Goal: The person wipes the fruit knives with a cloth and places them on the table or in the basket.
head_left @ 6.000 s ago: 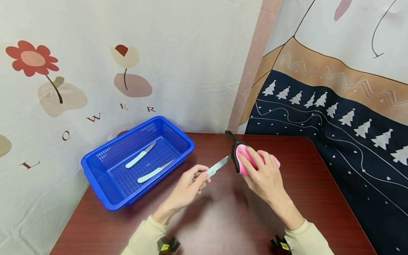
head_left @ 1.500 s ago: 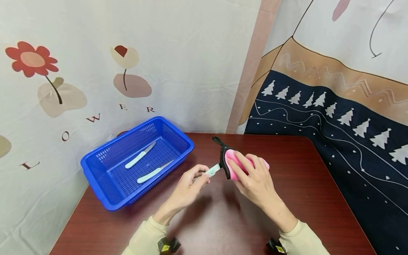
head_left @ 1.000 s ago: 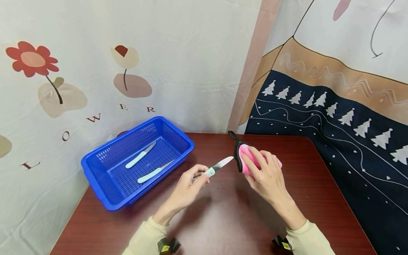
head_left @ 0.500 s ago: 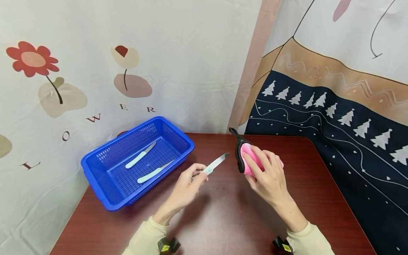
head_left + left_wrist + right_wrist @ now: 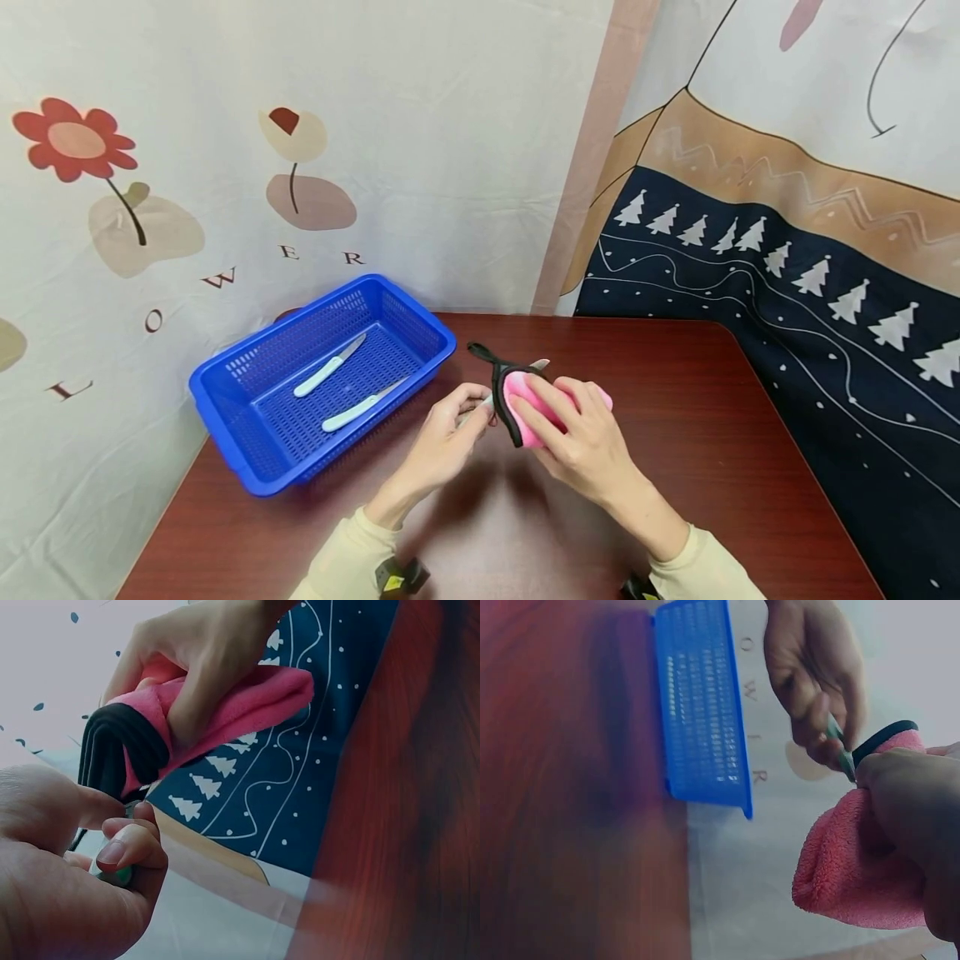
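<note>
My left hand [image 5: 438,437] pinches the pale green handle of a small knife [image 5: 834,729] between thumb and fingers. In my right hand [image 5: 588,437] is a folded pink cloth [image 5: 517,387] with black edging and a black hanging loop, gripped around the knife's blade. In the head view the cloth covers most of the blade, and only its tip shows beyond the cloth's far side. The cloth's black edge lies right at my left fingertips. Its loose end hangs below my right hand in the right wrist view.
Left of my hands, a blue perforated basket [image 5: 292,429] stands on the dark red-brown table [image 5: 712,467]. Two similar knives lie in it, one knife [image 5: 318,378] farther back and another knife [image 5: 351,414] nearer. A printed curtain [image 5: 450,167] hangs behind the table.
My right hand has moved left with the cloth, from beyond the knife's tip to the handle, covering the blade. Earlier it also slid back and forth along the blade. My left hand has barely moved.
</note>
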`<control>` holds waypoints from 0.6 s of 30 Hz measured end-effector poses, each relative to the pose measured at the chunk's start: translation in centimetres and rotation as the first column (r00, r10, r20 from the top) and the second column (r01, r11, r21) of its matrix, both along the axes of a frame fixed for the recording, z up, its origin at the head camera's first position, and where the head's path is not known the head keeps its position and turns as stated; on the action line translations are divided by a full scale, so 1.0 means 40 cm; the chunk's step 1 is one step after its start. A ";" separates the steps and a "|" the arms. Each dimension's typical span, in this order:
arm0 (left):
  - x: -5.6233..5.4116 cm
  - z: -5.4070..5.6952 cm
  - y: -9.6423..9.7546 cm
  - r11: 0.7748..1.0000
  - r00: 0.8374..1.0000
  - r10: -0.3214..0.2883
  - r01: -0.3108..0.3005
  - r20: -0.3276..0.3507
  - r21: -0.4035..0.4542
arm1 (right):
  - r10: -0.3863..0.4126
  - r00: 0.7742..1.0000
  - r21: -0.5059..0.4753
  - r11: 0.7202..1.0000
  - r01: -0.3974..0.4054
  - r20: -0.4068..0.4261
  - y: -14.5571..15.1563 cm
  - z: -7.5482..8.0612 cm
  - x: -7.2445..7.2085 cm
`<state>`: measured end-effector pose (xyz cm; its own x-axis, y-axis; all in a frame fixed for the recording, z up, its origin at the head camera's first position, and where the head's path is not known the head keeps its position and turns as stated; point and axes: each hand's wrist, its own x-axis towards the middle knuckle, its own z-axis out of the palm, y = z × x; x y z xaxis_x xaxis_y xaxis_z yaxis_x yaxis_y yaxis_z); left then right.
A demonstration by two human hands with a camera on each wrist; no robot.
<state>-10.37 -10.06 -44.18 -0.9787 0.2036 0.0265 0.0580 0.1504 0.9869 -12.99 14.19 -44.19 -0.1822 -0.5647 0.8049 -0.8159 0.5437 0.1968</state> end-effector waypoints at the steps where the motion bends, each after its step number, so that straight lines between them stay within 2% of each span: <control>1: 0.000 0.000 0.000 1.000 1.000 0.002 -0.002 -0.006 -0.004 | 0.005 1.000 0.007 1.000 -0.005 0.001 -0.005 -0.002 0.002; 7: -0.001 -0.001 0.000 1.000 0.999 0.007 -0.008 -0.044 -0.022 | 0.001 1.000 0.025 1.000 -0.001 -0.001 -0.020 -0.007 0.006; 18: 0.003 0.001 -0.004 0.999 0.999 -0.030 0.031 -0.033 0.014 | -0.063 0.998 -0.002 0.998 0.063 -0.016 -0.007 -0.007 -0.006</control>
<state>-10.24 -10.24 -44.13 -0.9706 0.2326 0.0614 0.0944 0.1336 0.9865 -13.22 13.89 -44.48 -0.2044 -0.5516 0.8086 -0.7767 0.5942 0.2089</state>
